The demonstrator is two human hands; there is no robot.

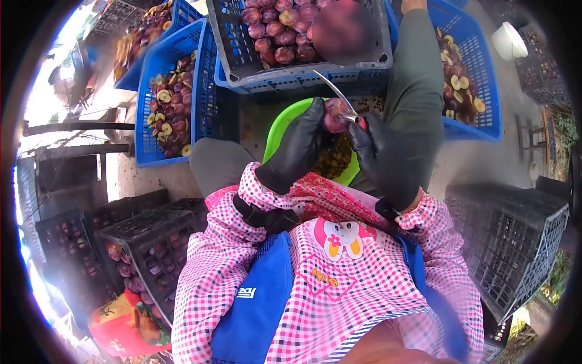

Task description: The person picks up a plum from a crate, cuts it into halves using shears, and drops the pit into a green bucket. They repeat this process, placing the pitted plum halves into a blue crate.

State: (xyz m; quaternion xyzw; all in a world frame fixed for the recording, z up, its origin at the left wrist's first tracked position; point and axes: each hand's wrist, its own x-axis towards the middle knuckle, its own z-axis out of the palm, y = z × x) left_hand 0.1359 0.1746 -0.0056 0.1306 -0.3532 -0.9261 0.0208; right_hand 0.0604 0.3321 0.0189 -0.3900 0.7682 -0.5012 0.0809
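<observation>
Center frame: left hand point(305, 131) is gripping plum point(335, 115), fingers curling round its left side; right hand point(381, 150) is clenching red-handled curved tool point(334, 87), metal lying at plum's right side. Gloved hands are working close together, holding plum above green tub point(276, 130).

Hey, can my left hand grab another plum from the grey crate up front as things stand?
Probably not: your left hand is holding a plum. Once freed, it likely could, since the grey crate is open on top and looks close.
</observation>
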